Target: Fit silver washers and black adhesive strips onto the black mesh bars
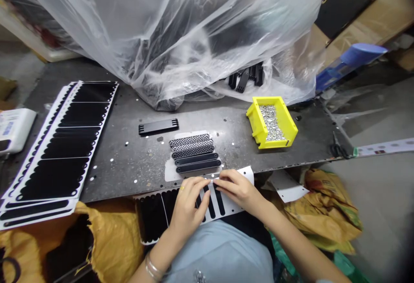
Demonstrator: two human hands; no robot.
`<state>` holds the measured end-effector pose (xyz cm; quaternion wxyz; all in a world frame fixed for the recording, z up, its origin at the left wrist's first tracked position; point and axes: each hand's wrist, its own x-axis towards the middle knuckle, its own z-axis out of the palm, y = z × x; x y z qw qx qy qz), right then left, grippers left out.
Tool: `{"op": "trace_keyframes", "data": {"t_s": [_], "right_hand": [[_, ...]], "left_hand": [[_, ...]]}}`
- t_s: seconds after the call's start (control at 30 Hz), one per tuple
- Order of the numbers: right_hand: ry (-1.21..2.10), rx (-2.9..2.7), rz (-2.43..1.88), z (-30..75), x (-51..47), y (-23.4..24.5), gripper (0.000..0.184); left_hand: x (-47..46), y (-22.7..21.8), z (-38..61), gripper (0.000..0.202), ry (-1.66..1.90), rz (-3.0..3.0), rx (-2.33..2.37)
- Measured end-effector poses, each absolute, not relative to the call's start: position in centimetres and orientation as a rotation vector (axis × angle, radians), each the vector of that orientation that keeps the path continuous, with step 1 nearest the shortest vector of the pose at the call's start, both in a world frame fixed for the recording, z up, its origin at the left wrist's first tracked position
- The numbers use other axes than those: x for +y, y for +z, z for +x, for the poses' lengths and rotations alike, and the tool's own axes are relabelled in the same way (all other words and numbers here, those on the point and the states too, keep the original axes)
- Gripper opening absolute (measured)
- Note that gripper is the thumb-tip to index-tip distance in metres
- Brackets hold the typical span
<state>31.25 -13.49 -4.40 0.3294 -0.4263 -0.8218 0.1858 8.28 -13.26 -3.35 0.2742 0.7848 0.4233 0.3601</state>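
Observation:
Both hands work at the near edge of the table over a white backing sheet with black oblong strips on it. My left hand lies on the sheet with its fingers curled, pinching at a strip. My right hand presses and pinches the sheet's upper edge beside it. Just beyond the fingers lies a row of several oblong pieces, some perforated grey, some black, on a white sheet.
A stack of white sheets with black strips lies at the left. A black comb-like part sits mid-table. A yellow bin of small metal bits stands at the right. A big clear plastic bag fills the back. Scissors lie near the right edge.

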Motion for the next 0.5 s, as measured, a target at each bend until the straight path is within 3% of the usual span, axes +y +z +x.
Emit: {"op": "trace_keyframes", "data": {"t_s": [0.07,0.17,0.3,0.37,0.5], "right_hand": [[0.509,-2.122,-1.071,31.2,-13.6,-4.3,0.023],[0.847,-1.933,-1.09,31.7,-13.5,-3.3,0.011],[1.371,-1.511,-1.076,33.6,-12.7,-1.9,0.028],[1.361,-1.344,-1.073,35.1,-12.2,-1.5,0.035],[1.198,-0.956,-1.143,37.7,-11.5,-0.4,0.026]], "left_hand": [[-13.2,-3.2,8.4,0.032,0.962,2.109,1.131],[-13.1,-3.0,8.7,0.033,0.957,2.123,1.104],[-13.5,-3.4,9.2,0.04,0.816,2.365,0.988],[-13.6,-3.8,9.4,0.039,0.786,2.481,1.024],[-12.2,-3.4,9.8,0.044,0.921,2.534,1.114]]}}
